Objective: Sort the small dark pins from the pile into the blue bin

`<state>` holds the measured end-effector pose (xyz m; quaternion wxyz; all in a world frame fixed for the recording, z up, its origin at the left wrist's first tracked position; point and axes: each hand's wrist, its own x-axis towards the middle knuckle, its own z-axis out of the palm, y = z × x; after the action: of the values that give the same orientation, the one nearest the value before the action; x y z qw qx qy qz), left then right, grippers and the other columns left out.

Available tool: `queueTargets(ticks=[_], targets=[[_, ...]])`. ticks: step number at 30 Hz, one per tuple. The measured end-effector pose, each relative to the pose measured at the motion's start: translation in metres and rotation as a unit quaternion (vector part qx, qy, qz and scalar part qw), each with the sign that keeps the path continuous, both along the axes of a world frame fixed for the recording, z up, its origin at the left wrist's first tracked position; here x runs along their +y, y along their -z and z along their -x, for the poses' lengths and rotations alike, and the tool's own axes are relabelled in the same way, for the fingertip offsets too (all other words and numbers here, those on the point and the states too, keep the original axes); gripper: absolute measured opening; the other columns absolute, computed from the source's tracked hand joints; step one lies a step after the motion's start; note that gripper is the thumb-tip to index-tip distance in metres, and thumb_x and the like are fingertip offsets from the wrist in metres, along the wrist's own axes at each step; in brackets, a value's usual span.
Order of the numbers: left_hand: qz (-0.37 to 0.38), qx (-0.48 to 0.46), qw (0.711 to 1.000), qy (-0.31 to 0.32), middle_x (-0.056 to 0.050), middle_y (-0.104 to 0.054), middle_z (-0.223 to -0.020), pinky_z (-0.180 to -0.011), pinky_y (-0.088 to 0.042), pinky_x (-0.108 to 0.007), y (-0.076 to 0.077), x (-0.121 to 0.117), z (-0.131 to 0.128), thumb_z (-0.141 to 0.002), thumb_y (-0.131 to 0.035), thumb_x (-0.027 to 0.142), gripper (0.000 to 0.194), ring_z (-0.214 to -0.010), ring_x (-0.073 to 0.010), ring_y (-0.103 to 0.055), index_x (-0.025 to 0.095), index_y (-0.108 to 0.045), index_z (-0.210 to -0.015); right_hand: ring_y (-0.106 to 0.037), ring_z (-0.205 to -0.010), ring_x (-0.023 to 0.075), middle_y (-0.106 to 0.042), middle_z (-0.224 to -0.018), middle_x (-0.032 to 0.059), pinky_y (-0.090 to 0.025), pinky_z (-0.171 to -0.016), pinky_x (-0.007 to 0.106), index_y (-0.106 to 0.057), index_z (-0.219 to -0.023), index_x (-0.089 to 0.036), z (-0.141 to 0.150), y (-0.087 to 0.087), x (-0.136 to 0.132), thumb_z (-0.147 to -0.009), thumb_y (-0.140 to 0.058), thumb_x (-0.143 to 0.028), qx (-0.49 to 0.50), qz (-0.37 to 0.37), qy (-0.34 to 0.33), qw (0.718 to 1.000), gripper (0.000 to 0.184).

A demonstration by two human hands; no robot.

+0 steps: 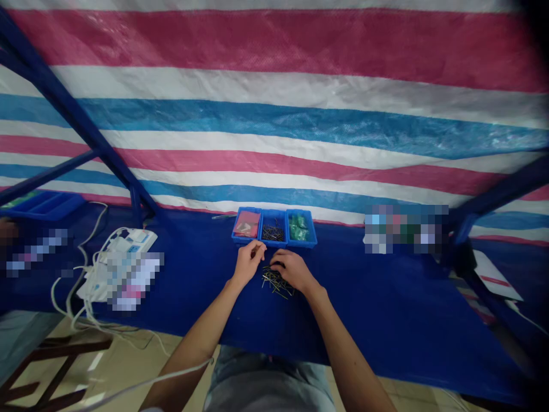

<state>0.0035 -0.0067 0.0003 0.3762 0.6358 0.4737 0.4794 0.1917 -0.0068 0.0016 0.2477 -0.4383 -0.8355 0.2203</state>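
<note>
A loose pile of thin, brass-coloured metal pins, perhaps nails or screws (278,284), lies on the blue tabletop. My right hand (295,270) is at the upper right edge of this pile, its fingers curled and the fingertips closed together over the pieces. Up and to the left of the pile is my left hand (249,263), thumb and index finger pinched just in front of the tray. Whatever either pinch holds is too small to make out. Beyond both hands stands a blue three-part tray (274,242), its middle section holding dark, thin metal pieces (273,232).
Red packets (247,223) fill the tray's left section, green bags (299,227) the right. Power strips with tangled white cables (115,257) lie to the left. Another blue tray (47,206) and a person's hand (7,232) are far left. Blue frame bars slant at both sides.
</note>
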Motion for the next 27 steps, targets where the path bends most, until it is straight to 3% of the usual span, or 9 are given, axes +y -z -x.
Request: queueTargets(ticks=[7,15,21,27], targets=[[-0.003,0.007,1.000,0.006,0.001,-0.060,-0.063,-0.060,-0.043,-0.021,0.001,0.001,-0.001,-0.095,-0.052,0.044,0.032,-0.057,-0.0114,-0.056,0.016,-0.064,-0.087,-0.063,-0.091,0.0166,-0.068,-0.094,0.0020,-0.045,-0.080,0.026,-0.072,-0.083,-0.022,0.000,-0.001,-0.001,-0.087,-0.062,-0.008,-0.023,-0.006,0.002,1.000,0.018],[0.005,0.015,1.000,0.017,0.001,-0.061,-0.066,-0.062,-0.043,-0.021,0.003,0.002,-0.001,-0.095,-0.053,0.043,0.030,-0.059,-0.0116,-0.057,0.015,-0.064,-0.089,-0.064,-0.086,0.0176,-0.069,-0.089,0.0021,-0.046,-0.079,0.028,-0.068,-0.084,-0.022,-0.007,-0.001,0.005,-0.087,-0.061,-0.010,0.060,-0.005,0.000,0.998,0.014],[-0.014,0.061,0.996,0.057,0.000,-0.065,-0.068,-0.063,-0.042,-0.021,-0.007,-0.004,-0.003,-0.096,-0.053,0.042,0.032,-0.062,-0.0118,-0.058,0.015,-0.068,-0.089,-0.066,-0.081,0.0187,-0.071,-0.088,0.0025,-0.048,-0.077,0.030,-0.069,-0.088,-0.022,-0.006,0.000,0.002,-0.092,-0.057,-0.021,0.167,-0.016,0.071,0.983,0.012],[-0.022,0.080,0.993,0.079,-0.001,-0.068,-0.071,-0.063,-0.041,-0.022,-0.005,-0.003,-0.005,-0.092,-0.060,0.040,0.027,-0.063,-0.0126,-0.058,0.015,-0.070,-0.092,-0.066,-0.077,0.0190,-0.073,-0.089,0.0040,-0.050,-0.073,0.030,-0.070,-0.090,-0.021,-0.001,0.004,-0.012,-0.093,-0.057,-0.028,0.219,-0.026,0.122,0.968,0.015]])
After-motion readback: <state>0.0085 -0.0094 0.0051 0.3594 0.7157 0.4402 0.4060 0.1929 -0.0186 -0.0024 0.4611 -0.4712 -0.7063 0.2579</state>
